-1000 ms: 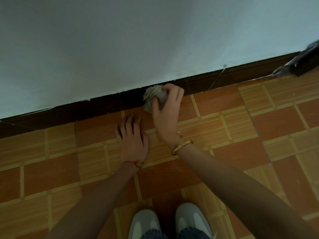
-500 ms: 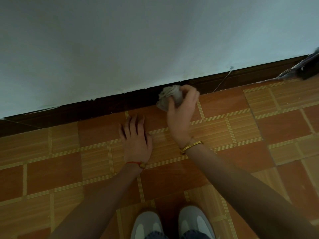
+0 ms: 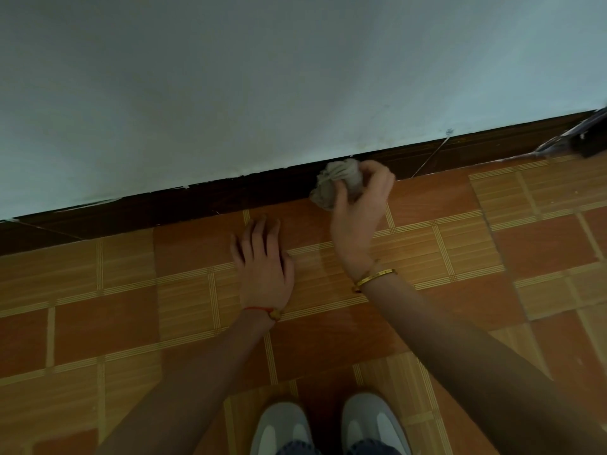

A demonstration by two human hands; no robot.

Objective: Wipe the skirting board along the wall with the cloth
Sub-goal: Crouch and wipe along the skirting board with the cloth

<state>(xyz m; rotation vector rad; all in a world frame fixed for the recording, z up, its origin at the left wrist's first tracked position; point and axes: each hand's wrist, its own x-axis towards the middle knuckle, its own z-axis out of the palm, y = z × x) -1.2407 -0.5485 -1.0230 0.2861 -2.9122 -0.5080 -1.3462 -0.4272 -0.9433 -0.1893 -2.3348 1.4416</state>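
Observation:
A dark brown skirting board runs along the foot of the pale wall, rising from left to right. A crumpled grey cloth is pressed against the board near the middle. My right hand is closed around the cloth, a gold bangle on its wrist. My left hand lies flat on the floor tiles just left of it, fingers spread toward the board, a red string on the wrist.
The floor is orange and tan patterned tile. A dark object leans at the board at the far right edge. A thin wire crosses the board to the right of the cloth. My two white shoes stand at the bottom.
My right hand has slid the cloth to the right along the skirting board. My left hand has stayed flat on the tiles.

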